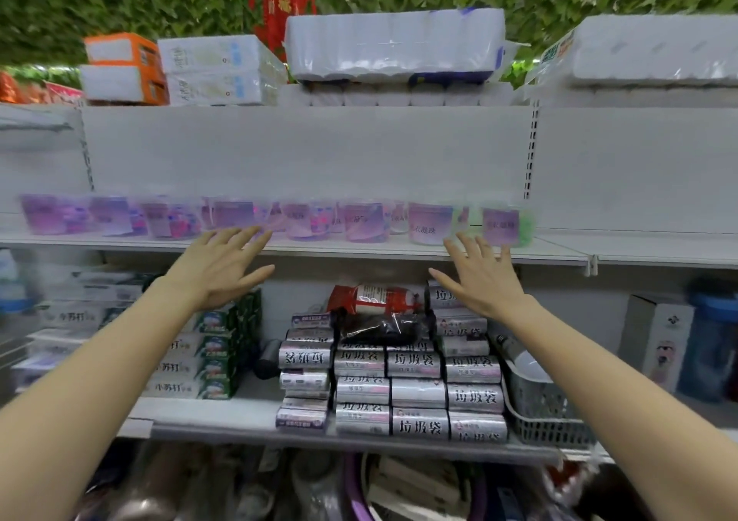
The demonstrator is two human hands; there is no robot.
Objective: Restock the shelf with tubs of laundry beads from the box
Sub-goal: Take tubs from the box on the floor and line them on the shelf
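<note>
1. The left hand (223, 267) and right hand (479, 277) are held spread, with nothing gripped.
2. The tubs (363, 221) are lined along the shelf (359, 249), just beyond both hands.
3. The row is best nudged gently, so that no tub is toppled.

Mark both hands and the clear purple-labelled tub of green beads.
left hand (215, 271): head view, back of hand.
right hand (485, 283): head view, back of hand.
clear purple-labelled tub of green beads (501, 225): head view, purple front label.
</note>
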